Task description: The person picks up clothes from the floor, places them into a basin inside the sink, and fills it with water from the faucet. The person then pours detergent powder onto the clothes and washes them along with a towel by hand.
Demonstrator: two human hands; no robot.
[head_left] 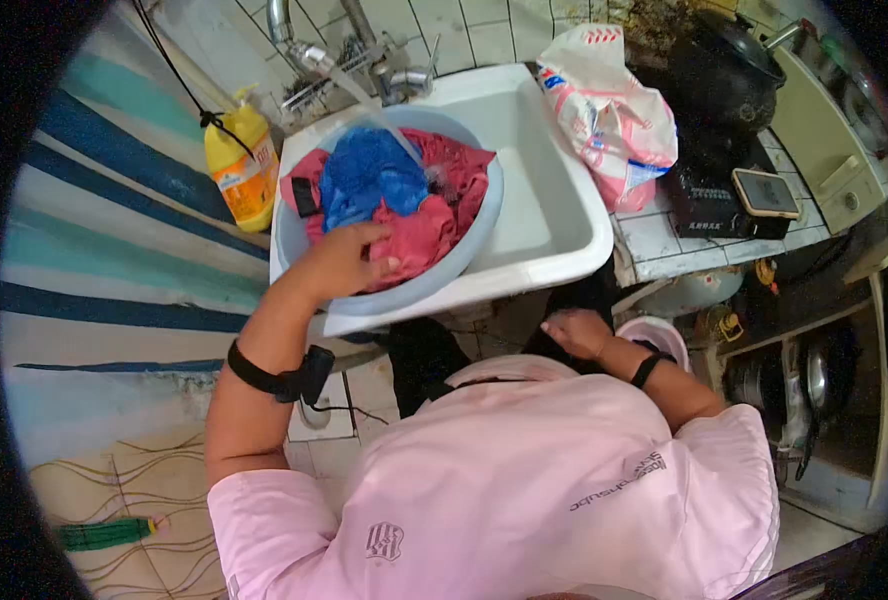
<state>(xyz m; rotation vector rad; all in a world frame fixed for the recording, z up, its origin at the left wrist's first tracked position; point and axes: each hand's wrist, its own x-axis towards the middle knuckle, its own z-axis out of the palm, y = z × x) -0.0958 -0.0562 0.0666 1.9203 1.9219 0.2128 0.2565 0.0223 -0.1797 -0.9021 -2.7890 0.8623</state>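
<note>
A light blue basin point(424, 290) holds wet pinkish-red clothing point(414, 240) and a bunched blue cloth point(369, 175). My left hand point(344, 262) reaches over the basin's near rim, its thumb and fingers around a fold of the red clothing; some fingertips are hidden by the fabric. Water runs from the faucet point(309, 58) onto the laundry. Lower down to the right, my right hand point(582, 332) rests on my dark-trousered leg with nothing seen in it, the fingers loosely extended.
The basin sits in a white sink point(554, 230). A yellow detergent bottle point(239, 165) stands at the left wall. On the right are a white and pink plastic bag point(614, 110), a black pot point(719, 75) and a phone point(766, 193). Below stands a pink bucket point(656, 335).
</note>
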